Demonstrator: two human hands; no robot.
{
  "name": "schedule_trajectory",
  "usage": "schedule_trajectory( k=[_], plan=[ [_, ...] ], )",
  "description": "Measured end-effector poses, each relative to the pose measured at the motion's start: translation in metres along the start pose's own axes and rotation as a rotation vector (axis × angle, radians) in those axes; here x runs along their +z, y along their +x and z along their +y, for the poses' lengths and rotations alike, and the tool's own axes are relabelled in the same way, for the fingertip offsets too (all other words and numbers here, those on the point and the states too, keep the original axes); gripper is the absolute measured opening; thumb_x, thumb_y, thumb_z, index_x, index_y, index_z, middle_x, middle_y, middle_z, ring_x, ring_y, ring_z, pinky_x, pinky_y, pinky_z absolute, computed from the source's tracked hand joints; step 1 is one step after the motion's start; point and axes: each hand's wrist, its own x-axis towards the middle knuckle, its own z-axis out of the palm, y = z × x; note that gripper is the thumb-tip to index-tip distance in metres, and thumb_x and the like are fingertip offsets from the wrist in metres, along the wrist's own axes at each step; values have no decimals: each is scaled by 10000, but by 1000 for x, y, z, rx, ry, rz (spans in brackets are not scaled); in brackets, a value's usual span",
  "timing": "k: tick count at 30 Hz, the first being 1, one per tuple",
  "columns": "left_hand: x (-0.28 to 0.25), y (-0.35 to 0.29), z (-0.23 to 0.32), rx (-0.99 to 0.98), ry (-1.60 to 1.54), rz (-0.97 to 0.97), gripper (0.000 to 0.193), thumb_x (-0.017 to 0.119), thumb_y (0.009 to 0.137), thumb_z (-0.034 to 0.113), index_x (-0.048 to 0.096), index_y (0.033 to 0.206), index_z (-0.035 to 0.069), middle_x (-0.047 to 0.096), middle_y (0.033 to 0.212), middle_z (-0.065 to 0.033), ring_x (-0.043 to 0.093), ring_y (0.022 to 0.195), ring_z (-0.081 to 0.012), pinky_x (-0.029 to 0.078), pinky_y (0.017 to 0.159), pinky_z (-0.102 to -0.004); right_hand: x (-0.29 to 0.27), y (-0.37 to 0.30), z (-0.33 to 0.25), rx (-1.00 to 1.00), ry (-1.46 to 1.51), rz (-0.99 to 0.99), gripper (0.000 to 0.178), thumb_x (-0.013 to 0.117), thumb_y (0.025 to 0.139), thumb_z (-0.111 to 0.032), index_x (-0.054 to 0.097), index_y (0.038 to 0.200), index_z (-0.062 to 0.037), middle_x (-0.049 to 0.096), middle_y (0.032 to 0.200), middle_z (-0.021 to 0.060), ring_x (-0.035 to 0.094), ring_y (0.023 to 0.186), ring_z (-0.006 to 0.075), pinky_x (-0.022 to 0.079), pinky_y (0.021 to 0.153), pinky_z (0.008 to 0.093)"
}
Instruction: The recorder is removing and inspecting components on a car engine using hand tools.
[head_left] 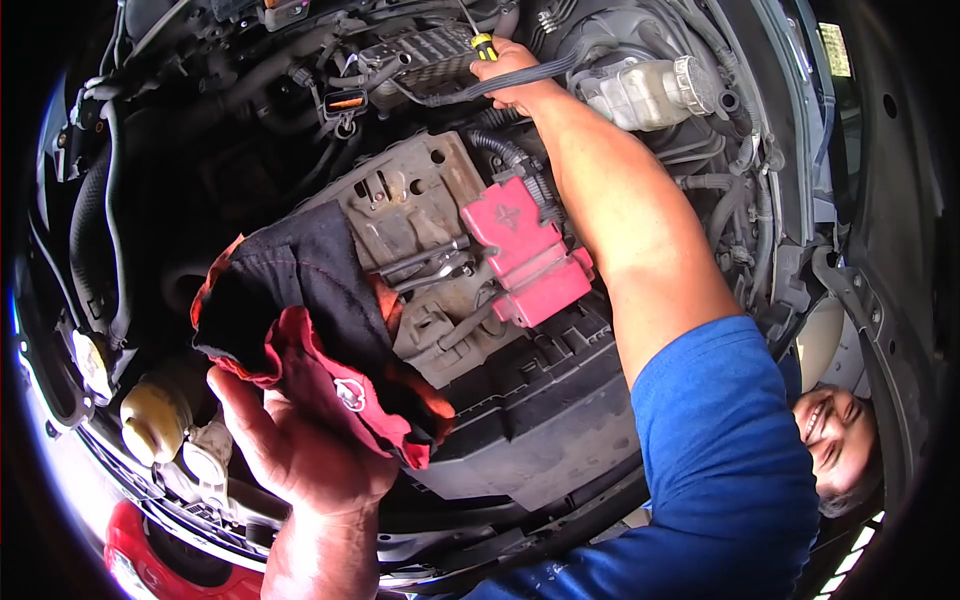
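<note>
At the lower left, my left hand (310, 450) is palm up, thumb out, under a folded black and red cloth (310, 270). Its fingers are hidden by the cloth, which has a red flap with a small white emblem. My right arm, in a blue short sleeve, stretches across the engine bay to the top. There my right hand (515, 78) is closed around a screwdriver (484, 47) with a yellow and black handle, its shaft pointing up and away. A black ribbed cable (510, 82) passes in front of this hand. The screwdriver's tip is not clear.
Beside the cloth is a dirty metal tray (400, 215) with metal tools (430, 268) lying on it. A red plastic cover (525, 250) sits right of it. A fluid reservoir (650, 95) stands at the upper right. Another person (835, 440) is at the right edge.
</note>
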Motion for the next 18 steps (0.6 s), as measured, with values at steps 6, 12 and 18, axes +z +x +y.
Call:
schedule_trajectory(
  k=[6,12,18],
  plan=[
    [3,-2,-1,-35,-83,-45,647,403,983,574,531,1353,59,547,1375,-163,529,1257,-341,387,1087,-504,7,-8,-6,-15,115,42,389,602,844,-88,557,1228,-41,469,606,18,397,403,101,325,337,276],
    [-2,-1,2,-103,-101,-100,645,381,985,583,519,1369,84,528,1383,-187,534,1240,-375,481,982,-557,4,-12,-13,73,74,21,369,634,881,-186,567,1237,-117,531,701,2,494,529,94,411,408,259],
    [0,4,2,-209,-141,-367,556,436,981,562,609,1280,126,604,1321,-98,566,1207,-261,398,1079,-430,0,-9,-21,333,130,25,281,638,907,-241,575,1174,-183,566,892,-11,546,791,121,511,607,319]
  ],
)
